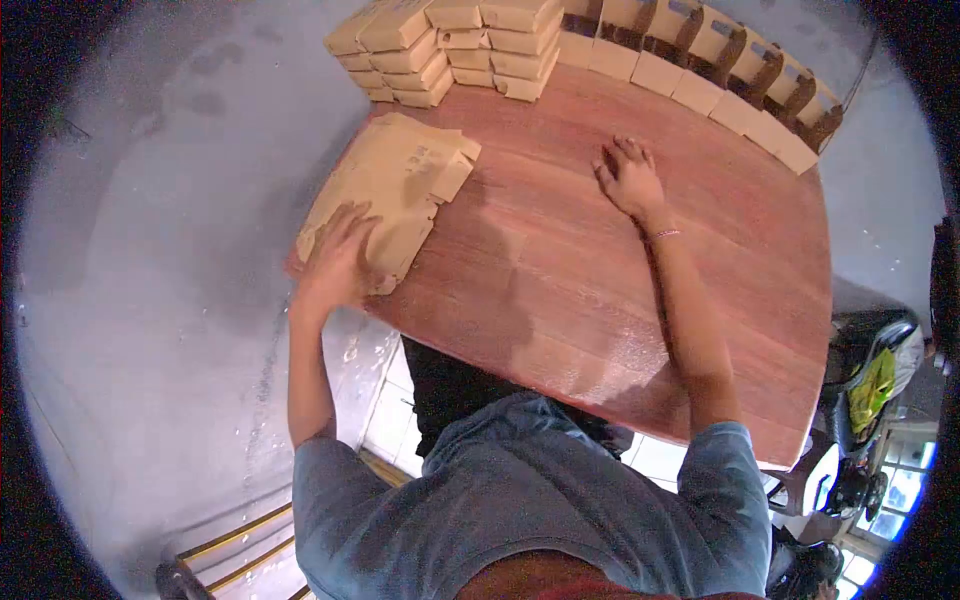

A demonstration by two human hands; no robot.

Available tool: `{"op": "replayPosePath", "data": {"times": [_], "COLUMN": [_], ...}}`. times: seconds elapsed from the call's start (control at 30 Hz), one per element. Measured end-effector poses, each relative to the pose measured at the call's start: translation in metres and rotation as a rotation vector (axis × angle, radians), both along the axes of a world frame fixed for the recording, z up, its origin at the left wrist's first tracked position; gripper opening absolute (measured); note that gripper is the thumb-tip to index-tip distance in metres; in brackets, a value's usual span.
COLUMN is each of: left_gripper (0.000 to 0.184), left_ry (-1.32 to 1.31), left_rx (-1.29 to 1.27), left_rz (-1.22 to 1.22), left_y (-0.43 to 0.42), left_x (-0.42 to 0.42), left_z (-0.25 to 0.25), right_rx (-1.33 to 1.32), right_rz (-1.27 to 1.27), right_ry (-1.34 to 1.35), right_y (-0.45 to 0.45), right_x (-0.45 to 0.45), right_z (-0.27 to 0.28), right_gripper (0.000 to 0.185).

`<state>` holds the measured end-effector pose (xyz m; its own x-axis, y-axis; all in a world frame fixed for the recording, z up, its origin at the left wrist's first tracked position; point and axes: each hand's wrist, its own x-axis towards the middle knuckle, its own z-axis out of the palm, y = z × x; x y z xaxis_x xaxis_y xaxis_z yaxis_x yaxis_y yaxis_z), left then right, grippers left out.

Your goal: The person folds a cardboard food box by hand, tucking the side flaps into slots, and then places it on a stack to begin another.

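the reddish worktop [570, 250] bears a curved row of open boxes [690, 90] along its far edge, with a pile of closed boxes [520, 65] beside it. the flat card [385, 185] lies at the left edge, near the pile. the left hand [340, 262] rests on the card's near end, fingers loosely spread; whether they grip it, i cannot tell. the right hand [632, 182], fingers half curled and holding nothing, lies on the worktop, a bracelet [664, 234] at its wrist.

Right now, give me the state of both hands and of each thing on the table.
Left hand: open, over the flat cardboard.
Right hand: holding nothing visible, fingers loosely bent, over the tabletop.
Flat cardboard: unfolded, lying flat.
Stacked boxes: piled in layers.
Boxes with handle holes: upright, in a row.
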<state>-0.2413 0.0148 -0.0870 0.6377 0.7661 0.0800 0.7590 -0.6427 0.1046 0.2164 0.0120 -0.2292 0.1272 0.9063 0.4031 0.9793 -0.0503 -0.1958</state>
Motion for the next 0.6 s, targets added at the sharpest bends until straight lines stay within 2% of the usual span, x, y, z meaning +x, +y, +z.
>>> {"op": "replayPosePath", "data": {"times": [0.07,0.27,0.33,0.43,0.53,0.6], "left_gripper": [0.079,0.067,0.061,0.061,0.061,0.062], "left_ry": [0.046,0.048,0.195,0.266,0.147,0.179], "left_rx": [-0.065,-0.114,-0.072,-0.106,-0.143,-0.091], "left_rz": [0.047,-0.048,-0.129,-0.116,-0.083,-0.114], "left_y": [-0.003,0.012,0.013,0.013,0.012,0.012], "left_x": [-0.019,-0.049,-0.047,-0.046,-0.049,-0.049], "left_z": [-0.004,-0.019,-0.018,-0.012,-0.018,-0.022], "right_rx": [-0.01,-0.055,-0.063,-0.073,-0.073,-0.073], "right_rz": [0.001,-0.031,-0.036,-0.038,-0.029,-0.033], "right_ry": [-0.001,-0.001,0.001,0.003,-0.007,-0.018], "right_y": [-0.001,-0.001,-0.001,-0.002,0.0,0.002], "right_x": [-0.002,-0.004,-0.006,-0.005,-0.003,-0.002], "right_z": [0.004,0.008,0.009,0.008,0.003,0.001], "right_gripper": [0.049,0.052,0.053,0.055,0.055,0.055]}}
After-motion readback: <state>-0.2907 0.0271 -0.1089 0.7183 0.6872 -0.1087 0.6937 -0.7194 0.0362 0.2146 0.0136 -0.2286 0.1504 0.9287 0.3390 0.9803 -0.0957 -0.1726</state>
